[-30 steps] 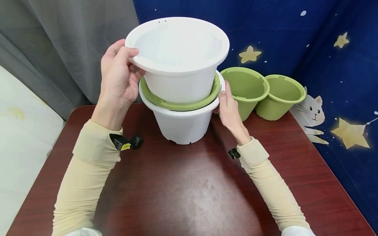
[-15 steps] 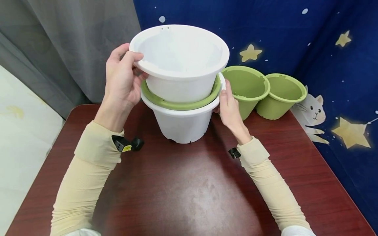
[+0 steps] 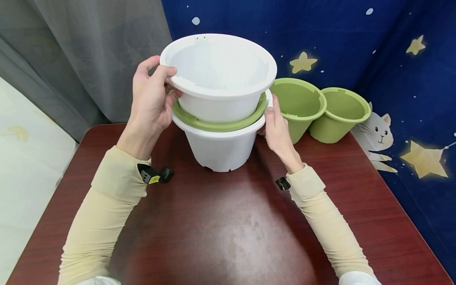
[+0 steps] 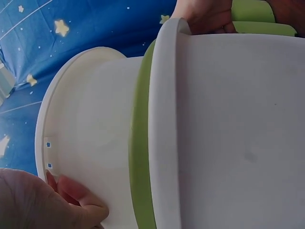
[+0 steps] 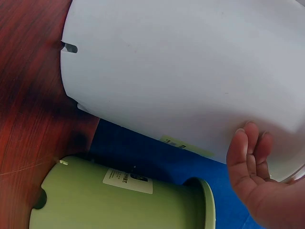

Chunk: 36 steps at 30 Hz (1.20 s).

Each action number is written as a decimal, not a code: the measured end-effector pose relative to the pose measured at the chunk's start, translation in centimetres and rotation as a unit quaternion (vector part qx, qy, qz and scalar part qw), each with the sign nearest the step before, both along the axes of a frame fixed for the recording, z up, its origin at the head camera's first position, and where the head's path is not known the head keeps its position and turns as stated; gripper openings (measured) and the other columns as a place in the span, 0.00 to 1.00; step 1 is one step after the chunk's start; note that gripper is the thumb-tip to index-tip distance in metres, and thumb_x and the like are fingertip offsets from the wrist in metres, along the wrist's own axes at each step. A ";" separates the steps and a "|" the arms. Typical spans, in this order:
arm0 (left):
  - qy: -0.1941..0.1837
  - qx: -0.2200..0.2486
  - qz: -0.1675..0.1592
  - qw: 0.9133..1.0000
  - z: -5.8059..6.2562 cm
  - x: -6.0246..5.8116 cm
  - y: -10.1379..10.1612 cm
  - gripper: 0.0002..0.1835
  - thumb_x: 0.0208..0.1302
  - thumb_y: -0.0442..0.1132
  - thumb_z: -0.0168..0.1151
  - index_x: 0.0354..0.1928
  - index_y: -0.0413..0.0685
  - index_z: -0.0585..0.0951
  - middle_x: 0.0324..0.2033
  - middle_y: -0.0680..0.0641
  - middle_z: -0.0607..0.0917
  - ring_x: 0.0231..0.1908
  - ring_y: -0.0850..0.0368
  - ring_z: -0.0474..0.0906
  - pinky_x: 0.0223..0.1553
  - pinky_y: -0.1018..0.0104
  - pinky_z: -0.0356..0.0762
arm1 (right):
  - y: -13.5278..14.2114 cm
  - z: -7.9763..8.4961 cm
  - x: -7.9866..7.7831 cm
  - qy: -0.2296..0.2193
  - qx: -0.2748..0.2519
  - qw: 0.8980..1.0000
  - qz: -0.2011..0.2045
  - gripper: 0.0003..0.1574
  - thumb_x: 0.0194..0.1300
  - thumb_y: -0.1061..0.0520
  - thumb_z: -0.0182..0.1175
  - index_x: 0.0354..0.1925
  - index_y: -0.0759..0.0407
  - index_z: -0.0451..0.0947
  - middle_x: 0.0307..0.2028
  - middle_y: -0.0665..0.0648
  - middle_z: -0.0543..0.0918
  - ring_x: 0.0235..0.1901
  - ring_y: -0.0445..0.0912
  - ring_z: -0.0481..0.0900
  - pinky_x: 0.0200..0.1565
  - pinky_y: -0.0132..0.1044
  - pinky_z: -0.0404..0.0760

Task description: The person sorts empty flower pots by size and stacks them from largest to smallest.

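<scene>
A white flowerpot (image 3: pixel 221 107) sits partly down inside a green pot (image 3: pixel 221 127), whose rim shows as a band below it. That green pot is nested in a larger white flowerpot (image 3: pixel 221 150) standing on the table. My left hand (image 3: pixel 151 95) grips the upper white pot's rim at the left, thumb over the edge and fingers beneath. Two small square holes show below that rim in the left wrist view, near the left fingers (image 4: pixel 78 191). My right hand (image 3: pixel 278 130) holds the lower white pot's rim on the right, with fingertips (image 5: pixel 251 129) against its outer wall.
Two green pots, a nearer one (image 3: pixel 299 99) and a farther one (image 3: pixel 342 109), stand at the back right of the dark red table (image 3: pixel 221 221). A grey curtain (image 3: pixel 99 47) and a blue starry curtain (image 3: pixel 349 35) hang behind.
My left hand has moved down and slightly right, lowering the upper white pot deeper into the green one. The right hand keeps its hold on the lower white pot.
</scene>
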State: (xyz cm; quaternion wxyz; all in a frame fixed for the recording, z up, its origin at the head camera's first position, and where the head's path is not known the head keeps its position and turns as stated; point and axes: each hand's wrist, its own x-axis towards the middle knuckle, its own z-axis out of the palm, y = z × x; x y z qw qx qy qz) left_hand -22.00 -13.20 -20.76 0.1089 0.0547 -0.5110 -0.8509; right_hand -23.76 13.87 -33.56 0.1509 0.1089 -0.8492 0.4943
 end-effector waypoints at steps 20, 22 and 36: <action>-0.017 -0.128 -0.036 0.991 -0.1 0.5 -1.1 0.28 0.70 0.33 0.61 0.67 0.47 0.61 0.31 0.44 0.81 0.24 0.58 0.79 0.31 0.70 0.80 | -0.1 0.4 -0.1 0.016 0.003 1.000 0.009 0.37 0.82 0.44 0.31 0.80 0.56 0.44 0.33 0.65 0.81 0.28 0.55 0.81 0.42 0.47 0.79; -0.014 -0.155 -0.042 0.987 -0.1 0.4 -1.3 0.29 0.70 0.34 0.61 0.67 0.46 0.60 0.24 0.46 0.81 0.23 0.58 0.78 0.30 0.71 0.80 | -0.1 0.3 -0.1 0.015 0.001 1.000 0.011 0.38 0.82 0.44 0.31 0.80 0.56 0.44 0.32 0.65 0.81 0.28 0.57 0.81 0.42 0.47 0.78; -0.008 -0.377 -0.064 0.924 -0.3 0.4 -2.3 0.27 0.71 0.42 0.57 0.65 0.41 0.61 0.22 0.51 0.83 0.22 0.59 0.79 0.26 0.71 0.78 | 0.0 0.1 0.1 0.008 -0.013 1.000 0.019 0.37 0.82 0.44 0.31 0.81 0.55 0.44 0.30 0.68 0.81 0.26 0.58 0.80 0.34 0.41 0.79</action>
